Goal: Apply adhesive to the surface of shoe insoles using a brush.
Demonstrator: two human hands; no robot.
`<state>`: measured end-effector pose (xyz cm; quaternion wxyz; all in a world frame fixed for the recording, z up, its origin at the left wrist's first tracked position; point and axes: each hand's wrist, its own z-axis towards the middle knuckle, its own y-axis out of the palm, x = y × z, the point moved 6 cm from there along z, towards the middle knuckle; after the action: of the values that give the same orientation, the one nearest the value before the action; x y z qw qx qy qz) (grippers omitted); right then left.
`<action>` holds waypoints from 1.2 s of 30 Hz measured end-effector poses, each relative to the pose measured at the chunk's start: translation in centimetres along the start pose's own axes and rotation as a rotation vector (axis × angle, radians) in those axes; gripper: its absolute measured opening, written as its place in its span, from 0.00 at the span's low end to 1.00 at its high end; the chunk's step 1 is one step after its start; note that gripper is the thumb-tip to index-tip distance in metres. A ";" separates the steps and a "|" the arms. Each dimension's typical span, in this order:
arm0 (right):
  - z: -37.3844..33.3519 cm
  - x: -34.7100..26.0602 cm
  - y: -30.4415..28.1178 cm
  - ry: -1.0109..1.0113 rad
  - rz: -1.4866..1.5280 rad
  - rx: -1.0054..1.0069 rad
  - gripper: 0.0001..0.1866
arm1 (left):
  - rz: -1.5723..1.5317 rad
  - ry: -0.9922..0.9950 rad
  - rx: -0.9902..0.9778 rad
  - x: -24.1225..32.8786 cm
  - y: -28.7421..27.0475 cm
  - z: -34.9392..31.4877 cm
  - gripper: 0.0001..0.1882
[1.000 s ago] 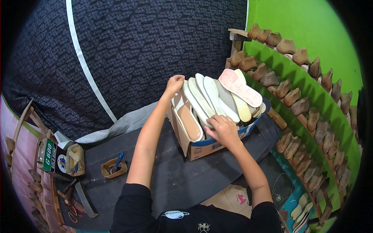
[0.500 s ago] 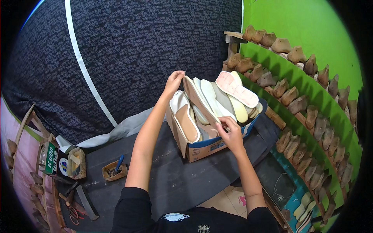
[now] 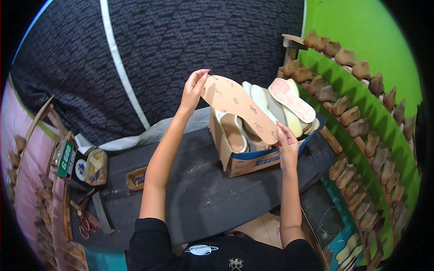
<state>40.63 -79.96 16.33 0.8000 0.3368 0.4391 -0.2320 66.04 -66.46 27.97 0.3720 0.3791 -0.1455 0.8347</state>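
A tan insole [image 3: 237, 103] with small dark marks on its face is stretched between my two hands, raised above a cardboard box. My left hand [image 3: 195, 90] pinches its broad end at the upper left. At the narrower lower-right end, my right hand [image 3: 287, 143] grips it between thumb and fingers. Below, the open cardboard box [image 3: 257, 165] with a blue rim holds several insoles and soles standing on edge. A pinkish insole [image 3: 291, 100] lies on top of the others at its right. The held insole hides part of the box's contents.
The box stands on a dark-covered table [image 3: 190, 198]. Leftward are a small tray [image 3: 135, 179], a container [image 3: 96, 167], a tin [image 3: 68, 159], scissors [image 3: 84, 227] and a flat blade [image 3: 103, 212]. Racks of wooden shoe lasts [image 3: 350, 115] line the right wall. A dark patterned curtain [image 3: 203, 40] hangs behind.
The insole has come up out of the box and turned so its marked face shows. Both hands still hold its ends. The view has shifted slightly left.
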 end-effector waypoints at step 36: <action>-9.8 21.9 28.7 0.264 -0.315 -0.903 0.22 | 0.019 -0.567 1.087 3.1 -23.5 -44.1 0.18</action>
<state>65.54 -55.21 3.39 0.7588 -0.0875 0.6389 -0.0921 58.79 -25.71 -0.17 0.0648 0.7205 0.2046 0.6594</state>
